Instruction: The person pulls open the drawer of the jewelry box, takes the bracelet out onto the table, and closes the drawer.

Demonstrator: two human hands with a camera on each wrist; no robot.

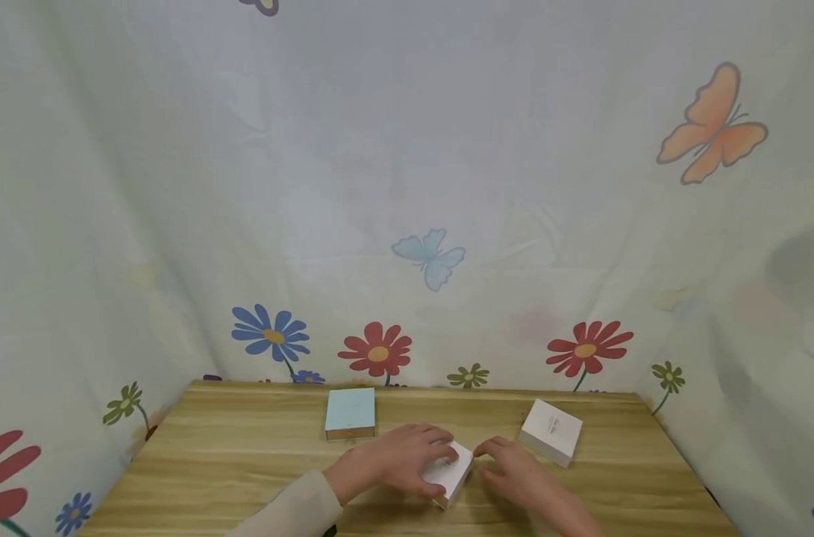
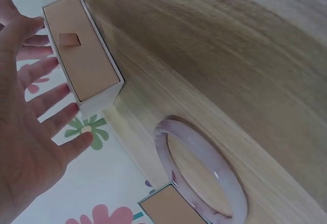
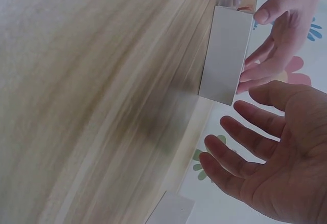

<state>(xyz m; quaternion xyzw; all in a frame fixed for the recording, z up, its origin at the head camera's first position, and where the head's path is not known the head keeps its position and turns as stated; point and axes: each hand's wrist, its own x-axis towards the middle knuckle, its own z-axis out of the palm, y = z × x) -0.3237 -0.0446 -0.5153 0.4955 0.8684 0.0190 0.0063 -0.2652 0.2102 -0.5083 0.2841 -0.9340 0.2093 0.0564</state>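
Observation:
A small white box lies on the wooden table with my left hand over it, fingers spread and fingertips at its upper edge. Its peach drawer front with a little pull tab faces the left wrist camera. My right hand is just right of the box, its fingers loosely bent and holding nothing; the index fingertip is close by the box's far right corner. A pale lilac bangle lies on the table left of the box; the left arm hides it in the head view.
A light blue box with a peach drawer front sits toward the back left. Another white box, with small print on top, sits to the right. A flower-and-butterfly curtain hangs behind the wooden table.

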